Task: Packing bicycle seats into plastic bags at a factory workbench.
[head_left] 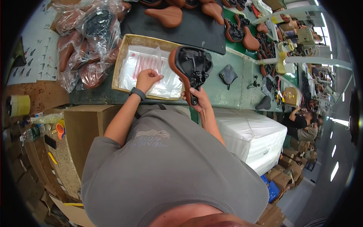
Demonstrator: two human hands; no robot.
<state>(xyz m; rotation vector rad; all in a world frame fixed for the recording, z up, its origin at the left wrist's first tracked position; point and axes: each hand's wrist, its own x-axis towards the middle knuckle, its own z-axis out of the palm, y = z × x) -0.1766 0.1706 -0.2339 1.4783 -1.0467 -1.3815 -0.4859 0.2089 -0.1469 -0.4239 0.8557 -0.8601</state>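
Observation:
My right hand (pixel 201 99) grips a brown bicycle saddle (pixel 174 63) by its narrow nose. The saddle's black underside, with its rails and clamp, faces up. My left hand (pixel 148 80), with a dark band at the wrist, is over a shallow cardboard box (pixel 118 72) of flat clear plastic bags (pixel 170 87). Its thumb and forefinger are pinched at a clear plastic bag (pixel 159 56), part of which stands up from the stack. Red print shows on the bags beneath. The saddle is held just right of the box, above the green bench.
Plastic-wrapped saddles (pixel 90 72) are heaped left of the box. More brown saddles (pixel 166 16) lie on a black mat (pixel 140 28) at the back. A dark cover (pixel 228 75) and a small saddle (pixel 264 103) lie rightward. A white wrapped stack (pixel 249 140) stands below the bench; people work far right.

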